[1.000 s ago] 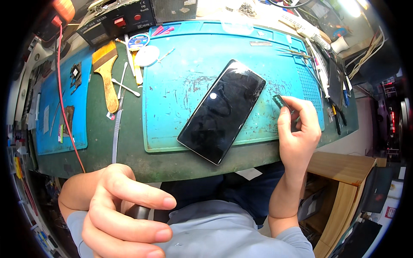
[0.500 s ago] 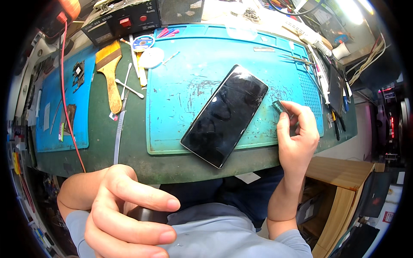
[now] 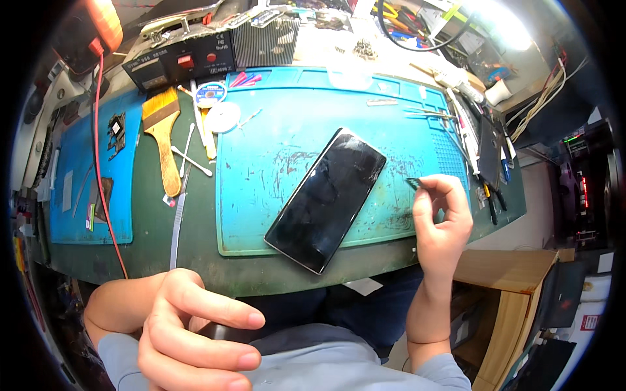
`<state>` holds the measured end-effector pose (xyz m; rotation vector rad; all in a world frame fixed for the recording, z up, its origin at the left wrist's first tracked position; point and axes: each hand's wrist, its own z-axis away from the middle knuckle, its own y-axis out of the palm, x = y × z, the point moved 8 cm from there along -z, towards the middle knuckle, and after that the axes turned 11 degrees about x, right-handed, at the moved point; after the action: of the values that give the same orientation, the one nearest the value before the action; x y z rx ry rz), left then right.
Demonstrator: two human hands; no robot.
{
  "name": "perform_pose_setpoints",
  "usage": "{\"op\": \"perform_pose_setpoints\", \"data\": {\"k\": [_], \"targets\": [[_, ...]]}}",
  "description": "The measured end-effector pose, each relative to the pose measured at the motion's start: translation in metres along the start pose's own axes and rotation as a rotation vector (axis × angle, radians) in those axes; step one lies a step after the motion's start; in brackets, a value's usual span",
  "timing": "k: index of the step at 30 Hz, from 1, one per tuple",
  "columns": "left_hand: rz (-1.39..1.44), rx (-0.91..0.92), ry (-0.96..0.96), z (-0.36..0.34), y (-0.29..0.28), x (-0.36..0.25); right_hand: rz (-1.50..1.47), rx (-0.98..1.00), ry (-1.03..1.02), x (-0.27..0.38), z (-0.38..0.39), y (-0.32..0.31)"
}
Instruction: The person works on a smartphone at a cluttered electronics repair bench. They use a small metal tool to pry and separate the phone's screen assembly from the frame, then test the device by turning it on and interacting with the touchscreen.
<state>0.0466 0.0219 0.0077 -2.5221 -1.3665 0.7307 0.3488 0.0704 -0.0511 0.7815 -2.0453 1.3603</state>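
A smartphone with a dark, glossy screen lies slantwise on the blue work mat, its lower corner reaching past the mat's front edge. Fine cracks show near its upper right edge. To the right of the phone, my right hand pinches a small, thin dark blade between thumb and forefinger, just over the mat. My left hand is raised large at the lower left, in front of my body. Its fingers are curled about a dark object, mostly hidden behind them.
Left of the mat lie a wide brush, cotton swabs and a metal strip tool. A red cable crosses a second blue mat. Tweezers and pens line the right side. A black power unit stands behind.
The view has tilted, so the bench sits lower in the picture. The blade in my right hand is turned more edge-on. My left hand keeps nearly the same pose.
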Motion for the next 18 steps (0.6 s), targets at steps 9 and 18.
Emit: {"op": "perform_pose_setpoints", "data": {"k": [9,18], "targets": [[-0.028,-0.108,-0.047,0.001,0.003,-0.001,0.217,0.205,-0.184,0.036,-0.123,0.011],[-0.129,-0.123,-0.017,0.009,0.0,0.008,0.117,0.172,-0.225,0.013,-0.138,0.032]]}}
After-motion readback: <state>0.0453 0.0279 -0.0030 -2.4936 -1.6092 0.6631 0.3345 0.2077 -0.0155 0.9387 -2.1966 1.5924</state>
